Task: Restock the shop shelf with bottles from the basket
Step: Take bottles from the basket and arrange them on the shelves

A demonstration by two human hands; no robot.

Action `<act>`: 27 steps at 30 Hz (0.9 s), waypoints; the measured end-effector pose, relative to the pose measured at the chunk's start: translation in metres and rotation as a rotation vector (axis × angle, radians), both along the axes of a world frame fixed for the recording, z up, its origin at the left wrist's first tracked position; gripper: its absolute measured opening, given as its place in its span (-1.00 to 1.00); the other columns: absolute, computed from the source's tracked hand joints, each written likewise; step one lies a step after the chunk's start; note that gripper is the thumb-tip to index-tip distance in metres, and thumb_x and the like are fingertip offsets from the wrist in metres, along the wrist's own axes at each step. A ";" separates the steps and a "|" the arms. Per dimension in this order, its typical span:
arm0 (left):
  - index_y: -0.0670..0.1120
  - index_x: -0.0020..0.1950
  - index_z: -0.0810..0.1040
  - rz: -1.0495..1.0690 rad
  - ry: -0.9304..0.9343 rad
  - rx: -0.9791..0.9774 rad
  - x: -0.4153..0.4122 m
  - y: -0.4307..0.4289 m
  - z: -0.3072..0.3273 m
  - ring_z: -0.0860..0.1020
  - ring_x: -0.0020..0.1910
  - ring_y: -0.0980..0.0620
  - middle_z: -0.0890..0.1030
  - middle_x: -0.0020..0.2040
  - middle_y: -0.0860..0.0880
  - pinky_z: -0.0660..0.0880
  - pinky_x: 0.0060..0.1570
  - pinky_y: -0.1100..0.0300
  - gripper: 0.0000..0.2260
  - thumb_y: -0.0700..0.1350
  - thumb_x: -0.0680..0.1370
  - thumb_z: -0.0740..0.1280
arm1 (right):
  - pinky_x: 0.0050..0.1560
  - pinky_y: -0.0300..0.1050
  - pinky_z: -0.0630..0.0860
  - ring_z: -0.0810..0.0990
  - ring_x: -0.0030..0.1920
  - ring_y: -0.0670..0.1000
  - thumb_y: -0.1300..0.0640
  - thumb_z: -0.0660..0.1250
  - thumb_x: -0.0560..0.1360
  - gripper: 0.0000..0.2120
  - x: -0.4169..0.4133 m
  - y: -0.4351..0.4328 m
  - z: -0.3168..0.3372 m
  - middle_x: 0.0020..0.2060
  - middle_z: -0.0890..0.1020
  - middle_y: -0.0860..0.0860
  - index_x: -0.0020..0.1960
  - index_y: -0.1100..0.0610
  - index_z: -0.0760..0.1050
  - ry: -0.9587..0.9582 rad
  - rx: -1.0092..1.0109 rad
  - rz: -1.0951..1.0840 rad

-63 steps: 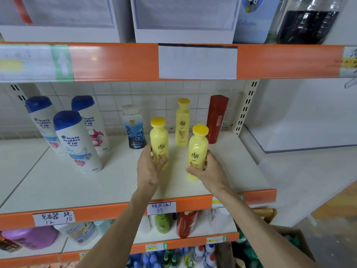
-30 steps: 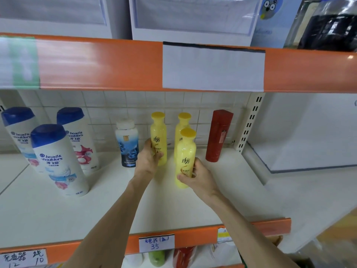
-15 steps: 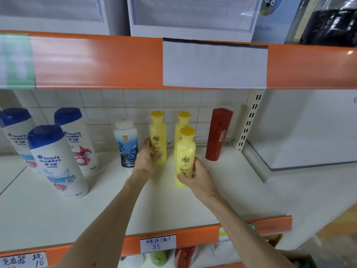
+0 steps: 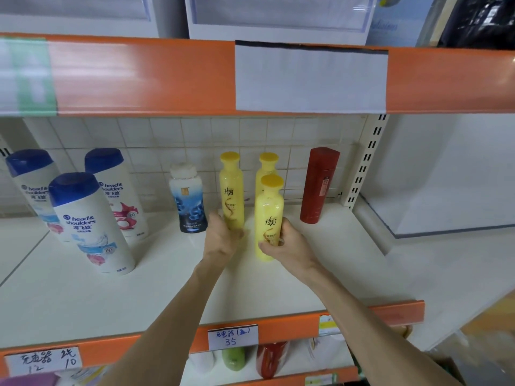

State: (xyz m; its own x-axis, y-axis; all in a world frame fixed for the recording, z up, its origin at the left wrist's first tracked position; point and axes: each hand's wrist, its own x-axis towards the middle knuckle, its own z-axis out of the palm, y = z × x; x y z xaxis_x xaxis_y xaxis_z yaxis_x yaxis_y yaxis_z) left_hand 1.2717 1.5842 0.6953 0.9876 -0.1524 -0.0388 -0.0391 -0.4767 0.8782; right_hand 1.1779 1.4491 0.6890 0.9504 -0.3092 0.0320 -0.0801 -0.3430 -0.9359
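My left hand (image 4: 223,238) grasps the lower part of the left yellow bottle (image 4: 231,196), fingers (image 4: 216,218) curled round its left side and thumb on the right. My right hand (image 4: 289,246) grasps the front yellow bottle (image 4: 269,215), fingers (image 4: 284,222) behind it and thumb across its front. Both bottles stand upright on the white shelf (image 4: 111,288). The front one is directly before a third yellow bottle (image 4: 266,168), and the left one is level with that third bottle near the tiled back wall (image 4: 167,135). Also on the shelf: three blue-capped white shampoo bottles (image 4: 89,224) at left, a red bottle (image 4: 319,185) at right, and a blue-patterned bottle (image 4: 188,204) just left of my left hand. A handwritten price tag (image 4: 232,337) sits on the orange shelf edge. Compared with two seconds ago, both held bottles are further back from that edge; in the last half second nothing has visibly moved.
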 end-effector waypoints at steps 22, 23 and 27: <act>-0.18 0.46 0.21 -0.247 -0.212 0.602 -0.062 0.051 0.025 0.33 0.38 -0.12 0.33 0.42 -0.16 0.34 0.32 0.03 -0.52 -0.16 0.56 0.23 | 0.15 -0.02 0.41 0.46 0.18 0.11 0.10 0.28 0.57 -0.69 -0.053 0.017 0.029 0.14 0.50 0.09 0.26 0.19 0.38 -0.094 -0.502 -0.338; -0.17 0.48 0.18 -0.286 -0.239 0.636 -0.068 0.054 0.029 0.28 0.43 -0.12 0.30 0.45 -0.15 0.29 0.38 0.02 -0.51 -0.14 0.58 0.23 | 0.14 -0.01 0.41 0.47 0.16 0.14 0.11 0.23 0.59 -0.76 -0.060 0.024 0.037 0.11 0.53 0.11 0.21 0.19 0.42 -0.086 -0.636 -0.355; -0.15 0.50 0.11 -0.344 -0.287 0.754 -0.094 0.066 0.053 0.12 0.51 -0.13 0.16 0.53 -0.14 0.15 0.48 -0.08 -0.44 -0.02 0.58 0.24 | 0.21 -0.05 0.36 0.47 0.20 0.10 0.08 0.13 0.64 -0.75 -0.080 0.052 0.065 0.16 0.57 0.09 0.23 0.16 0.46 -0.080 -0.853 -0.235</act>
State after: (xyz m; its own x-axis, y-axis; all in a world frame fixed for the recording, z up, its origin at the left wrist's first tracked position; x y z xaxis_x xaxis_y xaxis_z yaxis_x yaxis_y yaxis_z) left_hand 1.1772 1.6501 0.7486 0.8788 -0.4772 -0.0065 -0.4583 -0.8475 0.2677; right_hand 1.0981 1.5014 0.7540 0.8505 -0.3362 0.4044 -0.1812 -0.9092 -0.3747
